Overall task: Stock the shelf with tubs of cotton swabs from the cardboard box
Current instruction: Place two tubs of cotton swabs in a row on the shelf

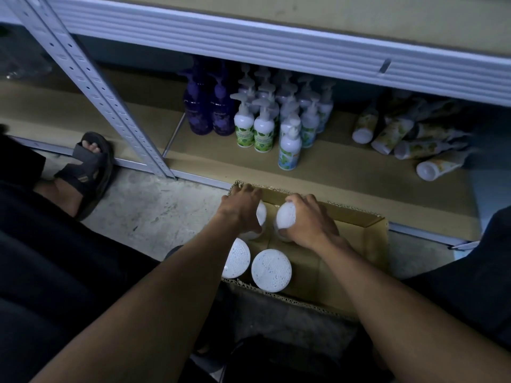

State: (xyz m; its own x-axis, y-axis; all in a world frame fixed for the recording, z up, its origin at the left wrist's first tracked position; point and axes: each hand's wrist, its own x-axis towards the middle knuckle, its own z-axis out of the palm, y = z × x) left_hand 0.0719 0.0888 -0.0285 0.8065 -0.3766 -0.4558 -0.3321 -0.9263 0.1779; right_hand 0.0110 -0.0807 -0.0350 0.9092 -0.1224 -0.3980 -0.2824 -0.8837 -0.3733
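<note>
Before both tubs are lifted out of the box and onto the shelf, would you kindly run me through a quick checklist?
1. Left hand grips a tub: ok, fingers curled round it.
2. Right hand grips its tub: ok, fingers wrapped over the top.
3. Way up out of the box: ok, open at the top, nothing across it.
4. Free space on the shelf: ok, bare strip in front of the pump bottles.
5. Tub lids closed: cannot tell, hands cover them.
6. Stock left: ok, two more tubs stand in the box.
</note>
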